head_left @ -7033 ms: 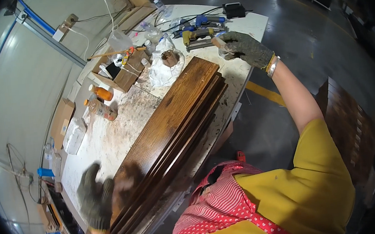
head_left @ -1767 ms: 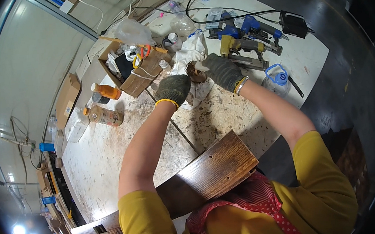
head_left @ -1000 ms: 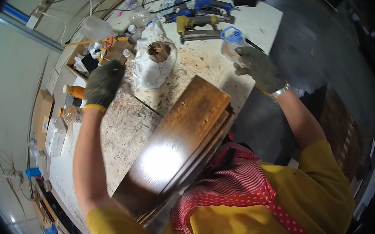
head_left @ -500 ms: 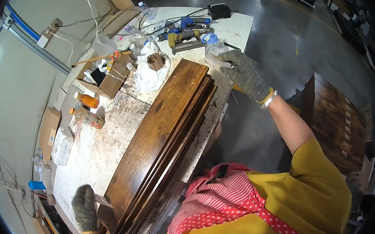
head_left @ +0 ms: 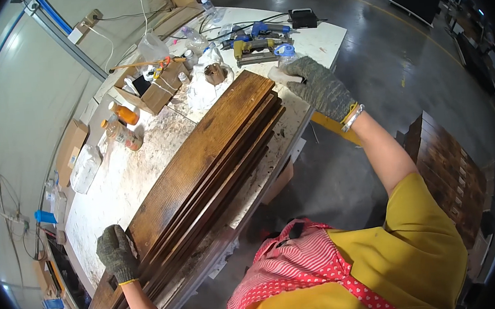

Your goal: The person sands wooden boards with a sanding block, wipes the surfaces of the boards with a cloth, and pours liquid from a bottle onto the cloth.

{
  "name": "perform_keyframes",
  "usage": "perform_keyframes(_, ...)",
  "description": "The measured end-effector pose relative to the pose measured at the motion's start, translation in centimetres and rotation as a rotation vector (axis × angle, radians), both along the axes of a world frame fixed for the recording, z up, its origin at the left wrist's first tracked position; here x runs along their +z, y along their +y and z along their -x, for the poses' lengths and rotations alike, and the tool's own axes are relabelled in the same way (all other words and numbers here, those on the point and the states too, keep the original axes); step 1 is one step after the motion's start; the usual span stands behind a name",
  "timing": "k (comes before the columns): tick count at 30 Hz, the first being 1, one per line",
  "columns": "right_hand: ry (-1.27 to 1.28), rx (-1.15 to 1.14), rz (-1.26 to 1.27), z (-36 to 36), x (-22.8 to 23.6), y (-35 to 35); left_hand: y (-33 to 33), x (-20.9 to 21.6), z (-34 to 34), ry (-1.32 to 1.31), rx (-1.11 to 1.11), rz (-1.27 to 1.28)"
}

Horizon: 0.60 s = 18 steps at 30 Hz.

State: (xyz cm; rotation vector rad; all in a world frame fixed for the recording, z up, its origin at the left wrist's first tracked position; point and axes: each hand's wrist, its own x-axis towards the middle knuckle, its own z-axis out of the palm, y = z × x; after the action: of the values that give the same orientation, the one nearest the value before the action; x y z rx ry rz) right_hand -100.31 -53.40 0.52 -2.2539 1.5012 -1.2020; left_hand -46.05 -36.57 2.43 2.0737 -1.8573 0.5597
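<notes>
A stack of dark brown wooden planks [head_left: 198,141] lies diagonally across the white work table. My left hand [head_left: 117,254], in a grey-green knit glove, is at the left edge of the top plank toward its near end. Its fingers are curled closed against that edge; the fingertips are hidden. Past the planks' far end, my gloved right hand [head_left: 320,88] is closed on a small pale object [head_left: 286,77], whose kind I cannot make out. Just beyond it stands a clear bottle with a blue cap [head_left: 285,51], partly hidden by the glove.
Nail guns [head_left: 255,51] and hoses lie at the table's far end. Left of the planks are a white cloth [head_left: 201,93], a cardboard box of tools [head_left: 152,95], orange-capped bottles [head_left: 123,133] and a white bag [head_left: 86,168]. More dark boards [head_left: 448,165] stand at right.
My left hand has come up against the top plank's edge; a pale flat piece beside it no longer shows. My right hand has shifted slightly, covering more of the blue-capped bottle. The view has tilted.
</notes>
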Motion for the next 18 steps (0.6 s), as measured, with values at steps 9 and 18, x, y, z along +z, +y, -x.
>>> perform_keyframes(9, 0.145, 0.138, 0.348, -5.7, -1.6, 5.3, -0.1, -0.5, -0.5, 0.029, 0.024, -0.012)
perform_keyframes(18, 0.008, -0.075, 0.262, -6.6, -2.1, 3.8, -0.2, -0.1, 0.1, 0.049, 0.010, 0.024)
